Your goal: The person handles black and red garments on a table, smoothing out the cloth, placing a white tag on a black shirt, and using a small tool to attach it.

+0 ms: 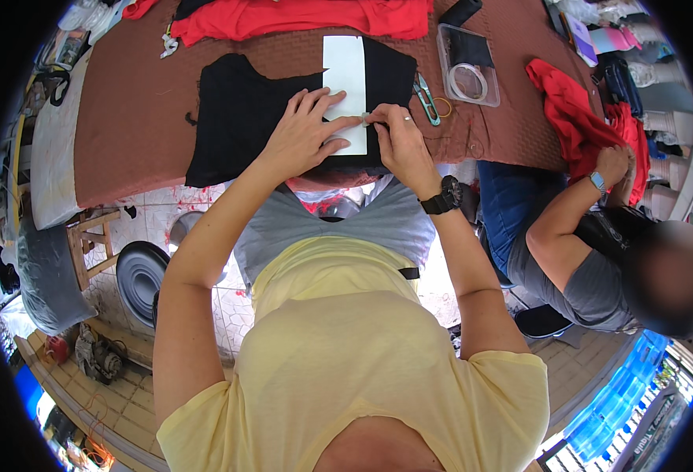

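Note:
A piece of black fabric (236,118) lies spread on the brown-covered table in front of me. Across it runs a white strip of card or paper (345,67), long and straight-edged. My left hand (303,138) rests flat with spread fingers, partly on the fabric and partly on the strip. At the strip's right edge, the thumb and fingers of my right hand (401,145) are pinched together. A tiny pale thing shows at those fingertips, too small to name. Just right of that hand lie thread snips (426,100) with turquoise handles.
A clear plastic box (493,99) holding a white tape roll (467,82) sits at the right. Red fabric (307,17) lies along the far side. Beside me on the right, a seated person (590,259) handles a red cloth (571,110). A wooden stool (90,245) stands lower left.

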The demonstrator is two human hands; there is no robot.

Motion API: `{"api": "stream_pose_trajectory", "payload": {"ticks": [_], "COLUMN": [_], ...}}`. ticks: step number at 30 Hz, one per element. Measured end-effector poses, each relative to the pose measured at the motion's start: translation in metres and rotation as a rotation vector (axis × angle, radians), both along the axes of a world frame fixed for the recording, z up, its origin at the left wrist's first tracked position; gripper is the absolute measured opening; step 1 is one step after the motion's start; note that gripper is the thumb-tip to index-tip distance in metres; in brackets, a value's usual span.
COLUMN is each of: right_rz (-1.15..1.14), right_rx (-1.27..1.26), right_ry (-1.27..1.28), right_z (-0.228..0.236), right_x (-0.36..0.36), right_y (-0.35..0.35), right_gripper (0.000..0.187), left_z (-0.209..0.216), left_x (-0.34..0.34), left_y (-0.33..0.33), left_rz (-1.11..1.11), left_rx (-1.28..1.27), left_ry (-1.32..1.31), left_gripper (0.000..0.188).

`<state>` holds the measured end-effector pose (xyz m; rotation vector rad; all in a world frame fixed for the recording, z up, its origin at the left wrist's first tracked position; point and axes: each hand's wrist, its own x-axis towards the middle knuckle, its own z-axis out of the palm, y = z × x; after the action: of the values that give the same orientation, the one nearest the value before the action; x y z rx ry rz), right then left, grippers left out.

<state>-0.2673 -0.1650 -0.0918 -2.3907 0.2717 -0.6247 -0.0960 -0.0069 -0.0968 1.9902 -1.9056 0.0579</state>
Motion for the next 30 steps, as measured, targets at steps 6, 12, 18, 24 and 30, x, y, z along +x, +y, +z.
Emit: {"api": "stream_pose_trajectory", "payload": {"ticks": [6, 12, 18, 24, 30], "right_rz": [-0.048, 0.005, 0.001, -0.002, -0.01], "right_rx": [-0.171, -0.296, -0.268, -0.255, -0.226], "right_ry": [0.077, 0.089, 0.099, 0.119, 0.148], "right_z": [0.005, 0.011, 0.011, 0.012, 0.012], "right_x": [0.002, 0.003, 0.005, 0.004, 0.002], "right_y": [0.013, 0.015, 0.018, 0.02, 0.022], "right_gripper": [0.027, 0.024, 0.026, 0.028, 0.033], "left_z": [0.001, 0.003, 0.013, 0.01, 0.01], "left_x": [0.001, 0.006, -0.007, -0.009, 0.0], "left_y": [0.0, -0.001, -0.011, -0.035, -0.054], "left_rz": [-0.006, 0.003, 0.479, 0.7, 0.764], "left_rx": [0.013, -0.032, 0.035, 0.092, 0.198], "left_ry": [-0.019, 0.177, 0.069, 0.091, 0.358], "left_gripper": [0.044, 0.058, 0.047, 0.044, 0.05]}}
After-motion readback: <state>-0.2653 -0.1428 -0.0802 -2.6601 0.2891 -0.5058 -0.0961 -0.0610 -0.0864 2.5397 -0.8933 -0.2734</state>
